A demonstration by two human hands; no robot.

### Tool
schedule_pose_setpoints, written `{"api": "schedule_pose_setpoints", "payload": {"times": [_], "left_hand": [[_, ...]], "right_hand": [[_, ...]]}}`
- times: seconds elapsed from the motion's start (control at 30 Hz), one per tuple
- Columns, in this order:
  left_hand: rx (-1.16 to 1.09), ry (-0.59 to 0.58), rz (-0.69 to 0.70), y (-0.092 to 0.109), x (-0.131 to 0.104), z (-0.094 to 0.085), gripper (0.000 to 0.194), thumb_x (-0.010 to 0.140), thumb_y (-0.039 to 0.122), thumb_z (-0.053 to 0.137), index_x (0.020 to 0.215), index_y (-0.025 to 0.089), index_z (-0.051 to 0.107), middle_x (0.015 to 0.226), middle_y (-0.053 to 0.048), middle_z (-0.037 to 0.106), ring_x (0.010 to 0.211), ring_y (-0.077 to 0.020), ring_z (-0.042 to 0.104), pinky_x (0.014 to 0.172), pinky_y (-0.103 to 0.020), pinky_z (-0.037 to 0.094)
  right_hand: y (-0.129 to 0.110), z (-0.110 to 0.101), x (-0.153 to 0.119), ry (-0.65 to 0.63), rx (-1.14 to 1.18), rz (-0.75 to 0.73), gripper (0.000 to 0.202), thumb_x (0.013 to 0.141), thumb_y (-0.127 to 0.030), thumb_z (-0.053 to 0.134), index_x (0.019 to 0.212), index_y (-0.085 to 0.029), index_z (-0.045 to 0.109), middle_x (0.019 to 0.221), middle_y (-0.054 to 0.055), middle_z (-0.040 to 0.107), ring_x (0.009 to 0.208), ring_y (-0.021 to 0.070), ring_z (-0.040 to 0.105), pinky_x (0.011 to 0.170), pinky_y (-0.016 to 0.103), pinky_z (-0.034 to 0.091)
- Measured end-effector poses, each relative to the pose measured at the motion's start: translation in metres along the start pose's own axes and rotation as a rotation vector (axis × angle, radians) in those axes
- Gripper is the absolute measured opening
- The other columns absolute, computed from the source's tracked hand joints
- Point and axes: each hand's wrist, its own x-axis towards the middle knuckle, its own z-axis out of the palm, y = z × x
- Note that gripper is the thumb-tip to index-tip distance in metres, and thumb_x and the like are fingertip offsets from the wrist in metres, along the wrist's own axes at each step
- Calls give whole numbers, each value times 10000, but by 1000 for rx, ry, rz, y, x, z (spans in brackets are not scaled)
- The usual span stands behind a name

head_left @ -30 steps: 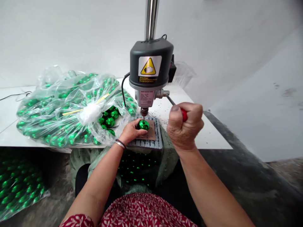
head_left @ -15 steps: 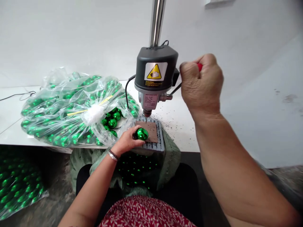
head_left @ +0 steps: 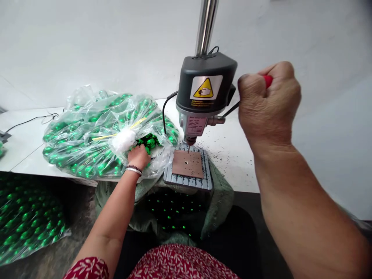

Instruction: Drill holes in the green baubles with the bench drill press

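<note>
My right hand [head_left: 269,102] is closed around the red knob [head_left: 267,81] of the drill press lever, raised beside the machine. The dark grey drill press [head_left: 207,85] has a hand-warning sticker on its front, and its bit [head_left: 188,148] points down above a brown board [head_left: 190,164] with a small hole. My left hand [head_left: 139,157] reaches into the opening of a clear plastic bag [head_left: 87,135] among shiny green balls [head_left: 150,142]. Its fingertips are hidden there, so whether it grips a ball does not show.
Dark shavings lie over the white table [head_left: 232,162] and the grooved metal base [head_left: 207,170]. A green woven sack [head_left: 221,190] hangs below the base, with more green balls inside. Another bag of green balls [head_left: 29,221] stands lower left. A black cable [head_left: 164,112] loops beside the drill.
My left hand has left the board and moved to the bag; the green ball it held over the board is no longer there. My right hand stays on the lever. The view has shifted slightly.
</note>
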Motion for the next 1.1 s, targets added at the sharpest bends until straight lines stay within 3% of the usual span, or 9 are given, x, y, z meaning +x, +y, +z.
{"api": "schedule_pose_setpoints", "payload": {"times": [0.1, 0.17, 0.27, 0.37, 0.5, 0.57, 0.63, 0.8, 1.1], "left_hand": [[26, -35, -15, 2, 8, 3, 446, 774, 368, 609, 1151, 131, 638, 1122, -225, 686, 1089, -389, 622, 909, -497, 460], [-92, -22, 15, 0, 6, 2, 500, 759, 407, 628, 1196, 163, 626, 1131, -191, 696, 1072, -368, 633, 914, -478, 459], [-633, -31, 129, -2, -9, -2, 622, 751, 444, 644, 1311, 190, 553, 1176, -112, 685, 1043, -278, 640, 882, -375, 483], [-1261, -205, 212, 3, -33, -3, 700, 755, 478, 635, 1376, 192, 486, 1101, -78, 684, 852, -191, 666, 723, -294, 500], [-1610, -457, 225, 20, -56, 6, 733, 711, 479, 657, 1369, 214, 474, 1005, -71, 674, 683, -135, 634, 582, -254, 458], [-1595, -490, 224, 28, -59, 13, 698, 727, 490, 631, 1354, 223, 481, 1001, -66, 666, 681, -130, 621, 585, -260, 460], [-1440, -443, 243, 36, -57, 18, 638, 741, 464, 630, 1319, 220, 514, 1006, -54, 663, 712, -133, 616, 647, -282, 483], [-875, -124, 387, 56, -48, 20, 514, 685, 320, 710, 1166, 179, 599, 1070, -52, 666, 955, -209, 618, 887, -353, 477], [-539, 36, 489, 75, -36, 22, 558, 673, 256, 713, 1207, 167, 577, 1157, -97, 632, 1096, -271, 585, 988, -412, 458]], "right_hand": [[7, 2, 0, 39, 38, -101, 310, 875, -430, 471, 736, -153, 470, 605, -89, 399, 626, 34, 408, 693, 283, 363], [9, 2, 1, 36, 31, -97, 287, 875, -407, 472, 736, -157, 447, 602, -91, 387, 608, 23, 369, 682, 259, 360], [6, 1, 1, -7, 25, -64, 212, 869, -309, 479, 734, -167, 397, 624, -89, 386, 605, 16, 334, 699, 242, 358], [-1, -1, 0, -19, 49, -2, 189, 858, -247, 498, 736, -177, 373, 650, -77, 397, 618, 25, 322, 709, 234, 346], [-7, -3, -1, -54, 71, 80, 203, 868, -247, 506, 740, -186, 360, 655, -65, 390, 639, 46, 325, 715, 229, 319], [-8, -4, -1, -76, 72, 97, 209, 877, -251, 506, 745, -188, 357, 663, -61, 390, 646, 51, 328, 714, 228, 305], [-8, -4, -1, -90, 63, 99, 221, 885, -254, 507, 746, -192, 347, 669, -59, 387, 643, 54, 322, 703, 230, 289], [-7, -5, -1, -114, 60, 97, 244, 896, -262, 508, 752, -201, 320, 677, -56, 371, 643, 63, 312, 691, 235, 272], [-4, -6, -3, -102, 64, 50, 252, 883, -337, 503, 760, -210, 324, 687, -44, 363, 658, 81, 325, 689, 235, 290]]}}
